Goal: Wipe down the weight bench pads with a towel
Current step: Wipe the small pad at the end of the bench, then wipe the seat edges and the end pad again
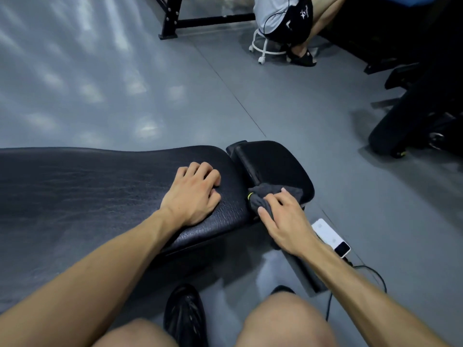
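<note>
A person wipes a black weight bench with a dark grey towel (271, 196) on a grey gym floor (125, 83).

The right hand (285, 221) grips the bunched towel at the near edge of the small seat pad (273, 164). The left hand (194, 194) rests on the long back pad (100, 186), fingers curled under, holding nothing. A white device (330, 237) lies on the floor beside the bench.
</note>
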The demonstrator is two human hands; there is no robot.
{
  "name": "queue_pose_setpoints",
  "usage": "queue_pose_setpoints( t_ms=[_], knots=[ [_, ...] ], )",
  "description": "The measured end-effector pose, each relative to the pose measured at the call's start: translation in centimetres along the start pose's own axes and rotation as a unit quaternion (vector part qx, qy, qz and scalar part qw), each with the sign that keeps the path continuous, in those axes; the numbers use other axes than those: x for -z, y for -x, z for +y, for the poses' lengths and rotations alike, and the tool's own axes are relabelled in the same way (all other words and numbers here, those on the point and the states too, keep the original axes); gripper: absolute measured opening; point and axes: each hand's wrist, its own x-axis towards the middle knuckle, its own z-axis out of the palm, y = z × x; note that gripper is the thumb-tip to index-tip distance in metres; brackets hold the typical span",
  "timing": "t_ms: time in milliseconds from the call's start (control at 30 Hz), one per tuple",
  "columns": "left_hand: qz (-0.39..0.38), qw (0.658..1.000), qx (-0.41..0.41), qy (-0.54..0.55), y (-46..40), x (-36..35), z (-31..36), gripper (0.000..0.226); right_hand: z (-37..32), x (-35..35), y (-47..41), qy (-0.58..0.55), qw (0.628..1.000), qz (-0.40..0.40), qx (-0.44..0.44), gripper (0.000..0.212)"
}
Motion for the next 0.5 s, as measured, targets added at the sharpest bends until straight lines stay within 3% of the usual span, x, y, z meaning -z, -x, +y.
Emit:
queue_pose_setpoints(
  t_ms=[100,167,233,300,367,500],
  knots=[
    [-0.006,1.000,0.003,-0.002,0.0,0.2,0.1,0.023,0.6,-0.9,5.0,-0.021,0.997,-0.058,-0.041,0.035],
    [-0.002,1.000,0.006,-0.003,0.1,0.0,0.3,0.023,2.6,-1.9,8.6,-0.153,0.965,-0.050,-0.208,0.034],
    [0.003,1.000,0.006,-0.009,0.1,-0.1,0.3,0.024,4.3,-2.1,10.6,-0.313,0.862,0.012,-0.398,0.051],
    [-0.003,1.000,0.004,-0.011,0.0,-0.2,0.3,0.024,5.3,-1.7,11.5,-0.401,0.769,0.098,-0.489,0.053],
    [-0.003,1.000,0.004,-0.013,-0.1,-0.3,0.2,0.024,5.2,-0.6,10.6,-0.451,0.710,0.167,-0.515,0.042],
    [0.002,1.000,-0.001,-0.007,-0.2,-0.5,0.1,0.024,5.2,0.4,5.1,-0.502,0.655,0.281,-0.489,0.047]
  ],
)
